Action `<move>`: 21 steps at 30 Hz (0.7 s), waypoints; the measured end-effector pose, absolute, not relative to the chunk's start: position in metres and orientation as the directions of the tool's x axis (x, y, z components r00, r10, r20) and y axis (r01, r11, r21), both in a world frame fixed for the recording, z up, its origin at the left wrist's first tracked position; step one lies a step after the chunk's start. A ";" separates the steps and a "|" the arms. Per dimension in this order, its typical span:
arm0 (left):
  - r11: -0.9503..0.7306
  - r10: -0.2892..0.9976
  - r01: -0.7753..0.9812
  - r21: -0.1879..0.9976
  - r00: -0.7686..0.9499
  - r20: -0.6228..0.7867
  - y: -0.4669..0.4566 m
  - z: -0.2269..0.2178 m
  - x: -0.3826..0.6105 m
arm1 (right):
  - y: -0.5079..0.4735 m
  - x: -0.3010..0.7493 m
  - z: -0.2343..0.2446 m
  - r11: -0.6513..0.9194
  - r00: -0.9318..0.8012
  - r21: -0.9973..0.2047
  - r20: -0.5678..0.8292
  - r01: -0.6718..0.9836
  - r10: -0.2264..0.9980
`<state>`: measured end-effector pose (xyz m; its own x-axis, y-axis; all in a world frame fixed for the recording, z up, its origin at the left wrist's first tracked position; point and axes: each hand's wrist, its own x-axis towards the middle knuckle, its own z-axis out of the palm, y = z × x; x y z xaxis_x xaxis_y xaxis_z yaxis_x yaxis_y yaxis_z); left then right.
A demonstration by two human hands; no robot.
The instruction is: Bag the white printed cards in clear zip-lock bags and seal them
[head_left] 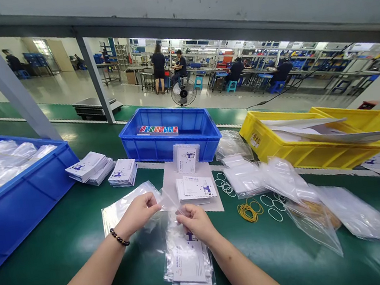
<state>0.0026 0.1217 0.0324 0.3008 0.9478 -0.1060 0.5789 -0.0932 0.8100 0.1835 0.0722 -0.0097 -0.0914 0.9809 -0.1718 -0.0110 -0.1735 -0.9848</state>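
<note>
My left hand (pixel 139 213) and my right hand (pixel 194 222) are both pinched on the top edge of a clear plastic bag (pixel 167 201), held just above the green table. Under my right hand lies a pile of bagged white leaflets (pixel 189 263). A stack of loose white leaflets with blue print (pixel 196 188) rests on a grey card right behind my hands. Flat empty clear bags (pixel 120 210) lie under my left hand.
A large blue bin of clear bags (pixel 13 195) stands left, a smaller blue bin (pixel 171 135) behind the card, yellow bins (pixel 304 150) right. Leaflet stacks (pixel 89 168) lie back left. Rubber bands (pixel 248 210) and loose bags (pixel 308 206) lie right. People work far behind.
</note>
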 end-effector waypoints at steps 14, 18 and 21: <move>-0.183 0.983 0.890 0.417 0.180 0.048 0.163 0.045 -0.039 | 0.069 0.189 -0.027 0.012 -0.011 -0.954 0.009 0.301 1.000; -0.266 0.933 0.740 0.618 0.358 -0.027 0.137 0.039 0.004 | 0.062 0.191 -0.016 0.115 -0.050 -0.797 0.106 0.593 0.993; -0.160 0.826 0.585 0.795 0.520 -0.216 0.116 0.028 0.042 | 0.057 0.193 -0.007 0.171 -0.118 -0.643 0.126 0.746 0.985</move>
<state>0.0415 0.1160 0.0282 0.5202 0.8261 -0.2165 0.5852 -0.1603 0.7949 0.1930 0.0568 -0.0067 -0.1178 0.9850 0.1259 0.7464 0.1715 -0.6430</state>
